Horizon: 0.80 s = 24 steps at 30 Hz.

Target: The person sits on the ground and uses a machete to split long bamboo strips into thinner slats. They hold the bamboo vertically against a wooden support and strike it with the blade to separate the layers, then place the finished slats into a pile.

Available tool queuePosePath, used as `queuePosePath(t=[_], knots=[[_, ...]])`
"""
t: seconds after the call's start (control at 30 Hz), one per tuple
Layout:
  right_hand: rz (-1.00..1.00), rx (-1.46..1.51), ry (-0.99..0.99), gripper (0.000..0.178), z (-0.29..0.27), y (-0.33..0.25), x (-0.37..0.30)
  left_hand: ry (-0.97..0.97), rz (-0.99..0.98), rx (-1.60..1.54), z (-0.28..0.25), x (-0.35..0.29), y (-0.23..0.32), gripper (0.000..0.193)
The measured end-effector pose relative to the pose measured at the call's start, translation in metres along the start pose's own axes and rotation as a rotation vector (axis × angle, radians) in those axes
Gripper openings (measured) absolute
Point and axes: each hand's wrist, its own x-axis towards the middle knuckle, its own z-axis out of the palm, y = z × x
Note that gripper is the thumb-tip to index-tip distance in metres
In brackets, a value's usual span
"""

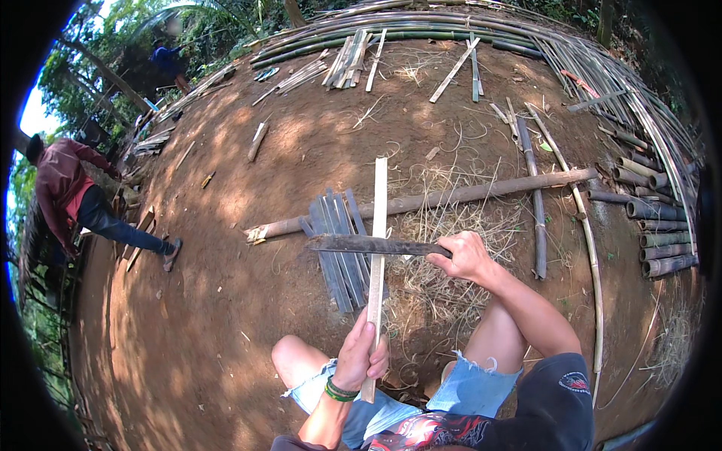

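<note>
My left hand (362, 353) is closed round the lower part of a pale split bamboo strip (379, 203), which points away from me. A dark, long-bladed machete (368, 245) lies across the strip, its tip toward the left. Its handle end is in my right hand (465, 256), with the fingers wrapped round it. Beneath the strip and blade, several dark bamboo slats (335, 278) rest side by side on the ground. Part of them is hidden by the machete and the strip.
A bamboo pole (466, 194) lies crosswise ahead, beside a heap of shavings (481, 270). Cut bamboo tubes (665, 244) are stacked at the right, and long poles (421, 35) line the far edge. Another person (90, 199) walks at the left.
</note>
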Motion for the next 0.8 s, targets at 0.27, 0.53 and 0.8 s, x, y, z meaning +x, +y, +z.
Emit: queuePosePath(t=[0.27, 0.53, 0.8], knots=[[0.370, -0.126, -0.023, 0.062, -0.012, 0.045, 0.006, 0.014, -0.135, -0.030, -0.015, -0.045, -0.017, 0.055], [0.696, 0.105, 0.187, 0.072, -0.026, 0.055, -0.003, 0.086, 0.014, 0.077, -0.026, -0.044, -0.006, 0.050], [0.026, 0.156, -0.250, 0.055, 0.006, -0.057, -0.002, 0.103, 0.170, -0.049, -0.012, 0.057, 0.012, 0.045]])
